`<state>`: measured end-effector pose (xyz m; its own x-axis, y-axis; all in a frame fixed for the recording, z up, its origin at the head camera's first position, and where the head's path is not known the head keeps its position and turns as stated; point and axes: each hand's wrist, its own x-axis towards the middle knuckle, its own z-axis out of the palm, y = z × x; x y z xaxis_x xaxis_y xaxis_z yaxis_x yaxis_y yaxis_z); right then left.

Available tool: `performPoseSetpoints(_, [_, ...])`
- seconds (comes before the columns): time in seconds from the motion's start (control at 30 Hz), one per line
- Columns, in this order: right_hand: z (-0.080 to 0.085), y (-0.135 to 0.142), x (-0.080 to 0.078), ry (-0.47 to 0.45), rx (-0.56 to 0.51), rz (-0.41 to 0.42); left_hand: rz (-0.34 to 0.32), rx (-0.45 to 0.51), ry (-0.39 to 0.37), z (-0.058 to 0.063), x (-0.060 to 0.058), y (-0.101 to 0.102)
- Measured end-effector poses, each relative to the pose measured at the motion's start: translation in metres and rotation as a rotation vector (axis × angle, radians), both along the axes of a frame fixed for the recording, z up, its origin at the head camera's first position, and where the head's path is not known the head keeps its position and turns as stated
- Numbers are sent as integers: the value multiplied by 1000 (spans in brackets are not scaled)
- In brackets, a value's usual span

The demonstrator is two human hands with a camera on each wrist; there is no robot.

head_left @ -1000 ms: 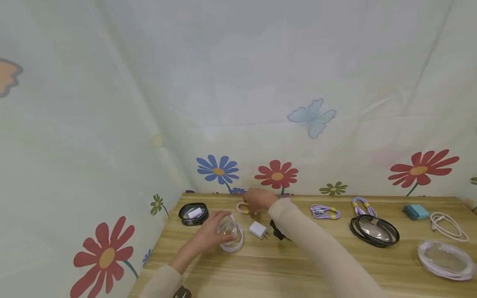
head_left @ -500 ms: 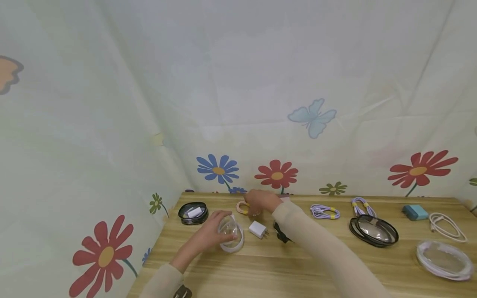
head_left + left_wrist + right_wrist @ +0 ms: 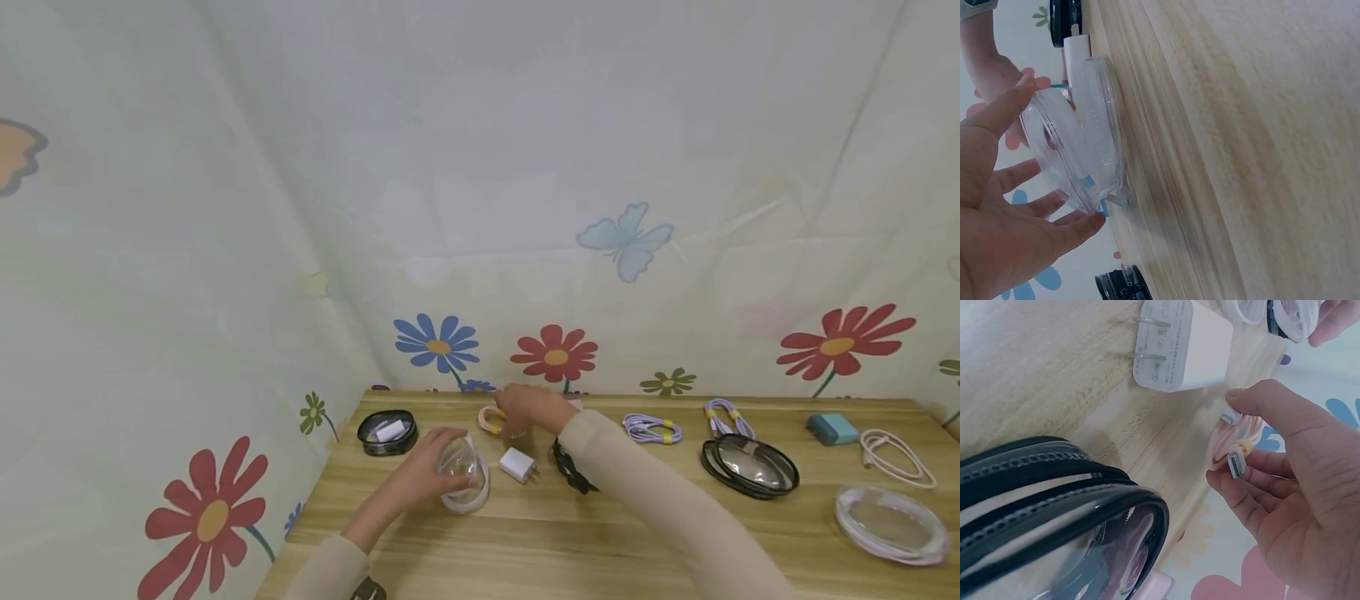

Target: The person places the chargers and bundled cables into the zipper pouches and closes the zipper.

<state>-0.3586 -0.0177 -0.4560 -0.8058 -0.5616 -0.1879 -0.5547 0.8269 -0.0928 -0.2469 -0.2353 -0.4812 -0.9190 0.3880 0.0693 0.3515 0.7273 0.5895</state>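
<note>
My left hand (image 3: pixel 426 468) holds the raised lid of a clear round case (image 3: pixel 1100 119) with a white rim, its thumb and fingers round the lid's edge. The case stands open on the table. My right hand (image 3: pixel 531 410) pinches a coiled pink charging cable (image 3: pixel 1225 440) near the back of the table. In the right wrist view, the cable's two silver plugs and a yellow tie show between thumb and fingers. A white charger (image 3: pixel 517 464) with metal prongs lies between the hands. Beside the right forearm is a black-edged clear case (image 3: pixel 1085 506), partly hidden in the head view.
At the back left sits a black-rimmed case (image 3: pixel 387 432) with a white charger inside. To the right lie purple cables (image 3: pixel 652 428), another black-rimmed case (image 3: pixel 750 465), a teal charger (image 3: pixel 832 428), a white cable (image 3: pixel 896 457) and a white-rimmed case (image 3: pixel 891 525). A flowered cloth hangs behind.
My right forearm has shifted slightly to the right, uncovering more of the black-edged case. The right hand stays at the pink cable, and the left hand keeps its hold on the lid.
</note>
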Motion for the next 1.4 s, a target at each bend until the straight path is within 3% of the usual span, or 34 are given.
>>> performPoseSetpoints(0.3, [10,9,13,-14,-60,7,11,5,-6,2,-1,0])
performPoseSetpoints(0.63, [10,18,20,-4,-71,18,9,5,-6,1,-1,2])
performPoseSetpoints(0.87, [15,16,28,35,-67,50,27,-9,-11,0,-3,3])
performPoseSetpoints(1.03, [15,9,34,64,-63,119,38,-1,5,-1,-3,4])
performPoseSetpoints(1.4, [16,-5,54,15,-54,212,68,151,31,-3,0,3])
